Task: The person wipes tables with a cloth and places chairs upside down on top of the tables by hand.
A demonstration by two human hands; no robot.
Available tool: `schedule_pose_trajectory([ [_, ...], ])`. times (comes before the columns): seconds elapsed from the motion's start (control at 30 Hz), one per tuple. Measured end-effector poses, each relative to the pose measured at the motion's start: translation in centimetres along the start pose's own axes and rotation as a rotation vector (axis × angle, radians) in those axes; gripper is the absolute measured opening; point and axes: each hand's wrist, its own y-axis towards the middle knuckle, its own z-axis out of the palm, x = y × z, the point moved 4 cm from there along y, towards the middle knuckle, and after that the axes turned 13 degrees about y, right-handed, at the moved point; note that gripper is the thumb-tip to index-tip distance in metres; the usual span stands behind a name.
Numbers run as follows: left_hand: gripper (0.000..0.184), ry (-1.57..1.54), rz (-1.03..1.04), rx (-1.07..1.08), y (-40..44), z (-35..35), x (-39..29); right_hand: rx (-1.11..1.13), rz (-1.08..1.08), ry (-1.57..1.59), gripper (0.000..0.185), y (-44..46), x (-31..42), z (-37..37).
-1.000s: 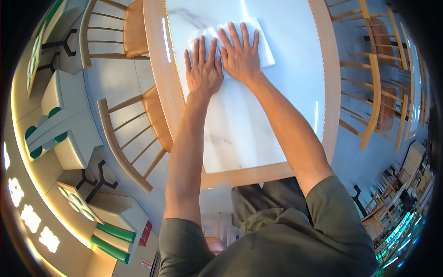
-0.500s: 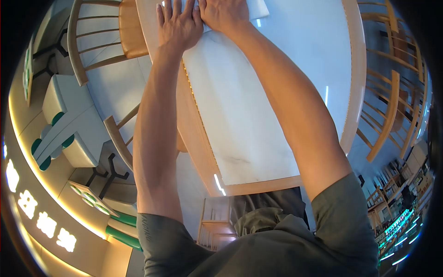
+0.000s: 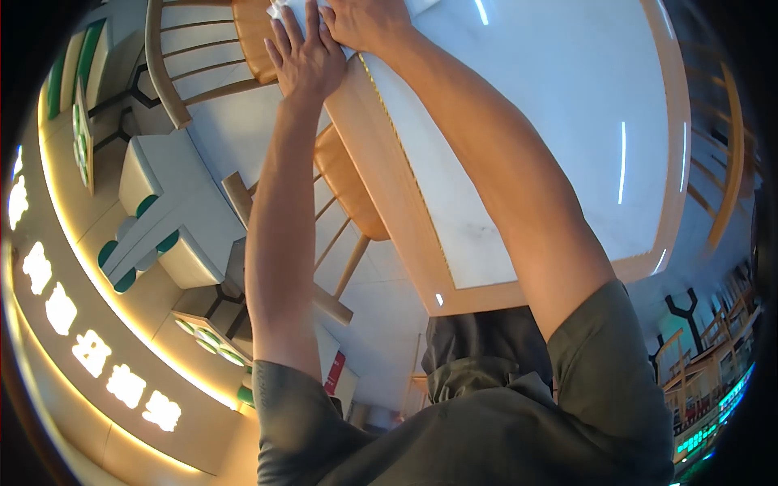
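Observation:
At the top of the head view, my left hand [image 3: 308,65] lies flat at the table's wooden border with its fingers spread. Just right of it, my right hand [image 3: 366,23] presses down with bent fingers on a thin white cloth [image 3: 281,10]. The frame's upper edge cuts off part of this hand and much of the cloth. A bit of white shows on both sides of the two hands, and the left fingertips touch it. Beneath them is the table [image 3: 567,154], with a glossy pale marble-look top and a light wood rim.
Wooden chairs with tan seats, one [image 3: 347,182] close by, stand along the table's left side. Another chair [image 3: 733,154] is on the right. Farther left are a pale table [image 3: 190,194] with seats and a wall with lit signs [image 3: 93,352].
Both hands have shifted toward the table's left border, with the white cloth beneath them. The view has turned, so the table now sits farther right and more of the left chair shows.

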Motion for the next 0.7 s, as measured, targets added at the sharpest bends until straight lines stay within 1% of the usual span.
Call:
schedule_pose_trajectory([
  [0.07,0.048,-0.05,-0.061,-0.093,-2.4,0.0,-0.5,-0.001,-0.029,0.017,0.052,-2.4,1.0,-0.5],
  [0.1,0.048,-0.102,-0.071,-0.026,-3.3,-0.3,-0.8,0.0,-0.026,0.05,0.052,-3.5,1.4,-0.8],
  [0.13,0.048,-0.117,-0.074,-0.035,-4.6,-0.9,-1.3,0.001,-0.029,0.033,0.052,-4.8,1.9,-1.0],
  [0.2,0.053,-0.364,-0.195,-0.034,-8.1,-2.0,-2.3,-0.012,-0.027,0.033,0.052,-7.9,2.9,-1.7],
  [0.27,0.052,-0.4,-0.18,-0.063,-11.7,-3.1,-4.0,0.026,-0.029,0.013,0.052,-11.5,4.0,-3.2],
  [0.33,0.052,-0.433,-0.197,-0.038,-15.6,-4.2,-5.7,0.064,-0.032,-0.01,0.053,-15.8,5.0,-4.2],
  [0.4,0.052,-0.482,-0.223,-0.029,-20.0,-5.4,-7.4,0.073,-0.039,-0.17,0.049,-20.7,6.3,-4.5],
  [0.43,0.051,-0.492,-0.208,-0.024,-22.0,-6.0,-8.5,0.082,-0.062,-0.183,0.049,-23.1,6.8,-5.0],
  [0.6,0.049,-0.572,-0.205,0.039,-33.2,-9.6,-13.3,0.206,0.048,-0.164,0.051,-34.8,10.0,-8.8],
  [0.7,0.047,-0.694,-0.219,0.103,-40.6,-11.7,-16.2,0.317,0.109,-0.165,0.052,-42.6,12.1,-11.0],
])
